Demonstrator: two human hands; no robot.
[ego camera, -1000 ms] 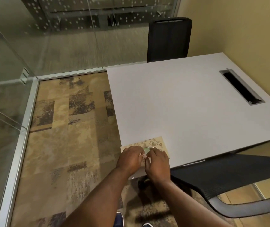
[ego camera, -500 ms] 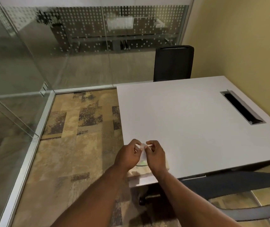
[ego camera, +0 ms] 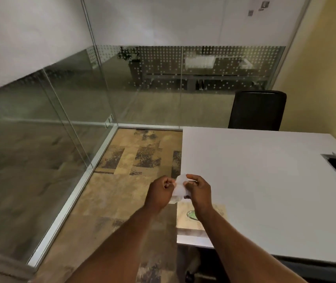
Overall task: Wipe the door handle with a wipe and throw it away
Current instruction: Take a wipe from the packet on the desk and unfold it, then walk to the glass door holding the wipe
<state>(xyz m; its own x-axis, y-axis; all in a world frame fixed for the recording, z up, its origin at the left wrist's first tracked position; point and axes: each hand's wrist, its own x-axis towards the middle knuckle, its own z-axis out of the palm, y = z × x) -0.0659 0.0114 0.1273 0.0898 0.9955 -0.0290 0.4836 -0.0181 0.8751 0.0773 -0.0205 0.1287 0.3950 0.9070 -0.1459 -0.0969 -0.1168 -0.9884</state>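
Left hand [ego camera: 160, 193] and right hand [ego camera: 198, 190] both pinching white wipe [ego camera: 179, 187] above table [ego camera: 265, 180] edge

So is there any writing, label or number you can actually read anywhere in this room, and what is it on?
None can be read.
Two small notices on the glass wall, top right: too small and blurred to read.
Wipe pack on the table: floral print and a green lid, no readable text.
Wipe held between the left hand and right hand: plain white, no print.
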